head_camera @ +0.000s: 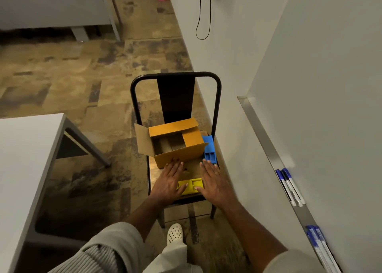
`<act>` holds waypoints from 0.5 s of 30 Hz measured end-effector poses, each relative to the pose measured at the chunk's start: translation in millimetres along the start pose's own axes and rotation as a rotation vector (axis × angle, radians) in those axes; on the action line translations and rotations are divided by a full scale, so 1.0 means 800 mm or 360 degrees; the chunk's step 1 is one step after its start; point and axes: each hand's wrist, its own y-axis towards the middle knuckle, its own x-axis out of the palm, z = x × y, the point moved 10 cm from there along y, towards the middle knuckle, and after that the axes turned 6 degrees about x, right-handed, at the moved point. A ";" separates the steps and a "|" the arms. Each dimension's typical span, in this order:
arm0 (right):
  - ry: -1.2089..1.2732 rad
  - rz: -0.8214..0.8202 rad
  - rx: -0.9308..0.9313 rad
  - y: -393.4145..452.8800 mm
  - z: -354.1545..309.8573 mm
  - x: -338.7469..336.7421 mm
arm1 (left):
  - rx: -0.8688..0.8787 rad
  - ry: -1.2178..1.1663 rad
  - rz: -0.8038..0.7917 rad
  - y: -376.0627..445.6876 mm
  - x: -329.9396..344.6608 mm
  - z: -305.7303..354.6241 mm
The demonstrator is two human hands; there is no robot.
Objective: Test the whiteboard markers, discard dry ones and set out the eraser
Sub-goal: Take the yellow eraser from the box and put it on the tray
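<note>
**Both hands flat over a chair seat, a yellow eraser between them**

On the seat of a black metal-framed chair that stands beside a white wall, a person looks down at both outstretched hands. The left hand lies palm down with its fingers straight and close together; its fingertips reach the lower front edge of an open cardboard box, and its thumb touches the left side of a yellow eraser. The right hand is also flat, fingers straight and slightly spread, its thumb at the yellow eraser's right edge. Its fingertips come close to a blue eraser that leans by the box's right side; whether they touch it cannot be told. Neither hand curls around anything.

To the right, a whiteboard's metal tray runs along the wall. 2 whiteboard markers with blue caps lie side by side in it. Further along the tray, nearer the viewer, lie more blue markers; their count is unclear.

A grey table stands to the left on patterned brown carpet.
</note>
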 end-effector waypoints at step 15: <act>0.0154 -0.0101 -0.0213 0.006 -0.042 0.021 | 0.0115 -0.0103 -0.0145 -0.005 0.036 -0.002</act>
